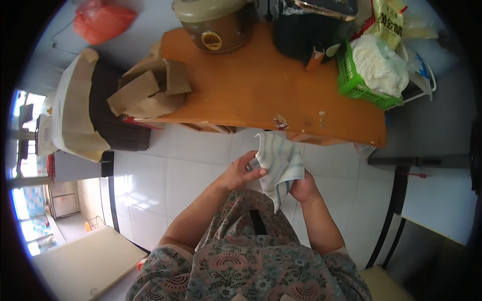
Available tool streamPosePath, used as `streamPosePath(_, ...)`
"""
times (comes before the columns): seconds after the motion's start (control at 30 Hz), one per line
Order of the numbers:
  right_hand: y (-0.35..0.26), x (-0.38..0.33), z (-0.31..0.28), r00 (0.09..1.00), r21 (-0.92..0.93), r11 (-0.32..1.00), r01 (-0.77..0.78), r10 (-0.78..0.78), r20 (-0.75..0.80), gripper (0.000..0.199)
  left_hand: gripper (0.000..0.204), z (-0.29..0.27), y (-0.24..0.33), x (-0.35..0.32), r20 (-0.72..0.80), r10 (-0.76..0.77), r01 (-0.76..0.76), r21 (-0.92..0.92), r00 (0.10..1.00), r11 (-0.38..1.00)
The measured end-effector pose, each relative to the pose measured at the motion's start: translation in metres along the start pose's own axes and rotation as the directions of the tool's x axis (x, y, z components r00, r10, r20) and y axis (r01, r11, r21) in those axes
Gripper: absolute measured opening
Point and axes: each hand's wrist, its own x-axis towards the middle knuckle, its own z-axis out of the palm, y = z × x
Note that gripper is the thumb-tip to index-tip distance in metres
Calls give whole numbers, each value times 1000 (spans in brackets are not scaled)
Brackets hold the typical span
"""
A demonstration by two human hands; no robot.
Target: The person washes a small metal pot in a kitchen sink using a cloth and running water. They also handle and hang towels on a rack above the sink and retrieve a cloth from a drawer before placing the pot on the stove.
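Observation:
Between my two hands hangs a striped cloth point(278, 160), white with pale blue and grey bands, held in front of my body above the tiled floor. My left hand point(240, 172) grips its left edge, with the thumb lying on the fabric. On the other side, my right hand point(305, 187) is closed at the cloth's lower right edge; its fingers are partly hidden behind the fabric. The cloth drapes loosely, and one corner hangs down toward my patterned clothing.
An orange wooden cabinet point(241, 85) stands ahead, its front edge just beyond the cloth. On it are a brown rice cooker point(216, 25), a dark appliance point(311, 30), an open paper bag point(150, 88) and a green basket point(354, 80) with white plastic bags. A cream door point(90, 261) is at lower left.

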Motion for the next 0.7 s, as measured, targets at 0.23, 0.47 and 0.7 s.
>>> streamPosePath(0.23, 4, -18, 74, 971, 207, 978, -30, -20, 237, 83, 22, 3, 39, -98, -595, 105, -128, 2, 797, 992)
streamPosePath(0.47, 79, -18, 129, 983, -435, 900, -14, 93, 161, 39, 26, -29, 39, -183, -749, 113, -349, -165, 653, 923)
streamPosePath(0.7, 180, -1, 231, 963, -498, 842, 206, -82, 258, 26, 50, -89, -5, -346, -677, 13, -391, -408, 736, 825)
